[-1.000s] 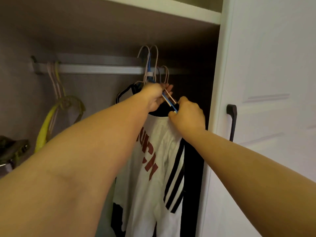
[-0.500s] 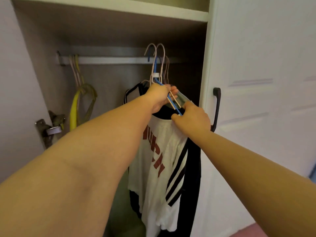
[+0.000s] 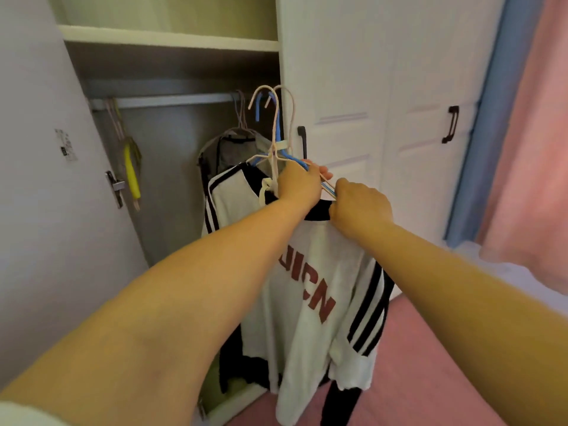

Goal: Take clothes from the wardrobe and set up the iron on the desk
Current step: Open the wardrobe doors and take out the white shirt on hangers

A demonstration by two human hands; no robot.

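Clothes part nearly done. White shirt (image 3: 310, 290) with black stripes and red letters now out in front of the wardrobe (image 3: 172, 41), hooks clear of the rail (image 3: 172, 101). Left hand (image 3: 299, 184) wrapped round the bundle of hangers (image 3: 273, 130). Right hand (image 3: 361, 207) pinching hanger and collar. Gray top (image 3: 233, 149) hanging inside. Iron and desk nowhere in sight, so all of that left to do.

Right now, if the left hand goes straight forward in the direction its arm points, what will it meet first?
Probably the closed white wardrobe door, near its dark handle. The left hand, gripping the hangers, points up and right towards it. Depth is unclear, so the distance cannot be judged.
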